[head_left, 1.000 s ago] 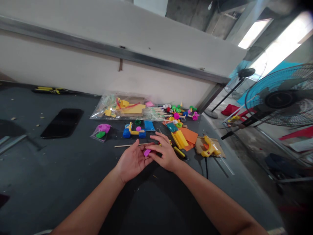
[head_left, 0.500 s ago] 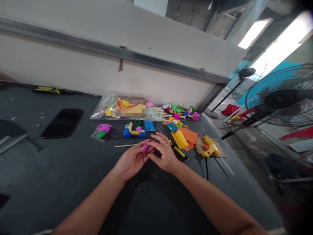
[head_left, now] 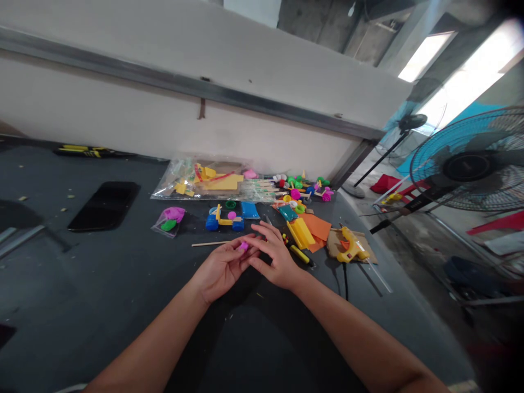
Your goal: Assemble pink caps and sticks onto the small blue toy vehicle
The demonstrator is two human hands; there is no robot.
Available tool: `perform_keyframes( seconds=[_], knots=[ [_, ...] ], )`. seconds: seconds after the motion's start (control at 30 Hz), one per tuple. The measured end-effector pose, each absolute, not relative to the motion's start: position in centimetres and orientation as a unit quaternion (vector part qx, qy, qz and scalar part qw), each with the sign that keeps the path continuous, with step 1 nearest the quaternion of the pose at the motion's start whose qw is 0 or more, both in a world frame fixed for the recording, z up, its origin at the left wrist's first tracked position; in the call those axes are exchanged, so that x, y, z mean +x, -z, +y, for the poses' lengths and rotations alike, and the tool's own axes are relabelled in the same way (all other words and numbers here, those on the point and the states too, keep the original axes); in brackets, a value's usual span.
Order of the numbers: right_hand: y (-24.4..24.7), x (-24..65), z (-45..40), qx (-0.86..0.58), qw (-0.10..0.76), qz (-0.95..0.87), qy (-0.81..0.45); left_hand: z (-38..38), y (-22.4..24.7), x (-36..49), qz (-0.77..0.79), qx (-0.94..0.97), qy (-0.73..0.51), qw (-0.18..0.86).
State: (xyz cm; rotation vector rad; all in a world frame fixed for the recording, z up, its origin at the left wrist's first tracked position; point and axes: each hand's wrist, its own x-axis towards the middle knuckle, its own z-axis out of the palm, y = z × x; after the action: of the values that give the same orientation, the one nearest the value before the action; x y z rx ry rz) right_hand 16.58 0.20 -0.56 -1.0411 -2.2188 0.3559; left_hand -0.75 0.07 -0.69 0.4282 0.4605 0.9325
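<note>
In the head view, one thin stick (head_left: 208, 244) is lying partly behind the left hand (head_left: 221, 267), which is hiding its end. One blue-and-yellow model (head_left: 224, 221) is standing beyond this hand, and one glue gun (head_left: 351, 246) is resting to the right of the right hand (head_left: 276, 259). One pink piece (head_left: 244, 246) is sitting at the left fingertips; the left hand is curling and pinching it. The right hand is hovering beside, fingers loosely spread; whether they are touching the piece, I cannot tell.
</note>
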Motion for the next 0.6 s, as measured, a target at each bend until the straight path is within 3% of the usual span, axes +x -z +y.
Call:
perform_keyframes(
  seconds=[0.6],
  knots=[
    [0.09,16.59,0.3,-0.399,0.332,-0.834,-0.185,-0.28,0.51,-0.8,0.211,0.22,-0.404,0.863]
  ],
)
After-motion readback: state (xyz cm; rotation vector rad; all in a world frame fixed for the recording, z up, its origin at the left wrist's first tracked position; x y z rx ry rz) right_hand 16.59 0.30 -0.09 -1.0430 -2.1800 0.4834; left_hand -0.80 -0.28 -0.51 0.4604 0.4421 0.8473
